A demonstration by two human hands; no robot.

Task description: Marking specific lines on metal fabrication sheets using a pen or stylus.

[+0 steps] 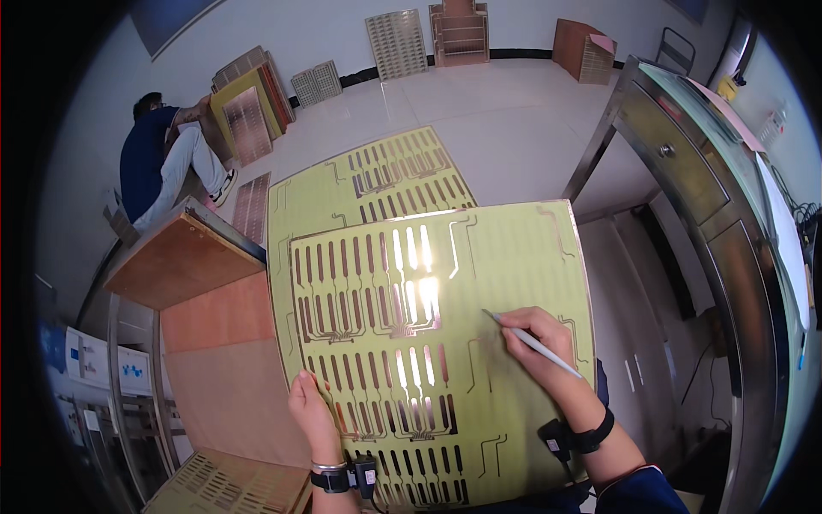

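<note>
Fingers [517,319] of the right hand [543,329] pinch a slim grey tool [545,349], its tip over the yellow-green patterned panel [522,248] directly before the person; the left hand [314,420] curls at the panel's left edge, its grip partly hidden.

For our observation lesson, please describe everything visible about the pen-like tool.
The slim pen-like tool is pale grey, with a straight shaft and a narrow, darker pointed tip. It looks smooth, perhaps plastic. The right grip holds it near the tip, slanted, its free end toward the picture's lower right. The tip is over plain yellow-green surface on the patterned panel; contact is unclear.
</note>
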